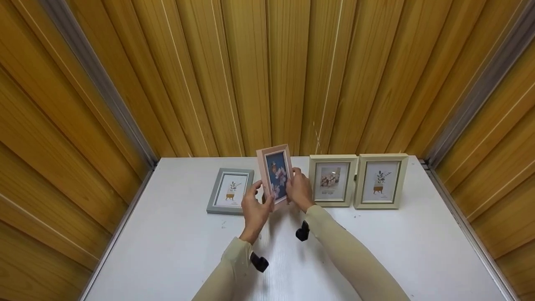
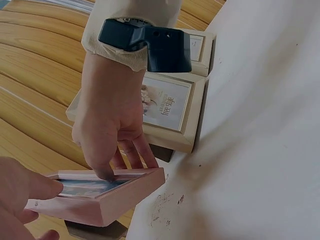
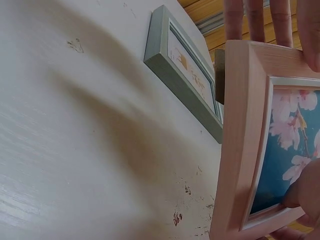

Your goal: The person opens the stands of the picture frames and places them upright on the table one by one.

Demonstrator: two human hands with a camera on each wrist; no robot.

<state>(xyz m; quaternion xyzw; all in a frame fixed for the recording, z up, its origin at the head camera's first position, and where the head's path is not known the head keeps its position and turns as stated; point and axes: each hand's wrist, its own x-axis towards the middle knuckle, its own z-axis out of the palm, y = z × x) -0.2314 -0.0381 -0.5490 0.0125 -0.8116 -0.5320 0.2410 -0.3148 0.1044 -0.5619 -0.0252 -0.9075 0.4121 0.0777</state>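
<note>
Pink picture frame (image 1: pixel 276 175) tilted in both hands over the far middle of the white table (image 1: pixel 167 259), between a grey-green picture frame (image 1: pixel 230 190) at left and two cream picture frames at right. Its print (image 3: pixel 287 130) shows pale pink blossoms on deep blue. Left hand (image 1: pixel 256 209) grips the left side low down, thumb on the front, fingers fairly straight behind, gap no wider than the frame's thickness. Right hand (image 1: pixel 300 190) pinches the right side: thumb pressed on the print, fingers reaching round the back, gap likewise narrow. Grey-green frame rests just beyond the left hand; potted-plant print inside. Nearer the right hand, the left cream frame (image 1: pixel 332 179), flower print with "free style" lettering; close beside it the right cream frame (image 1: pixel 380 181), another potted plant. Both stand upright near the far edge. Pale sleeves (image 1: pixel 351 246) on both arms, a black wrist mount (image 1: pixel 259 262) at the left cuff. Wood-plank wall (image 1: pixel 250 83) at the far side. Reddish-brown scuffs (image 3: pixel 177 218) mark the tabletop.
</note>
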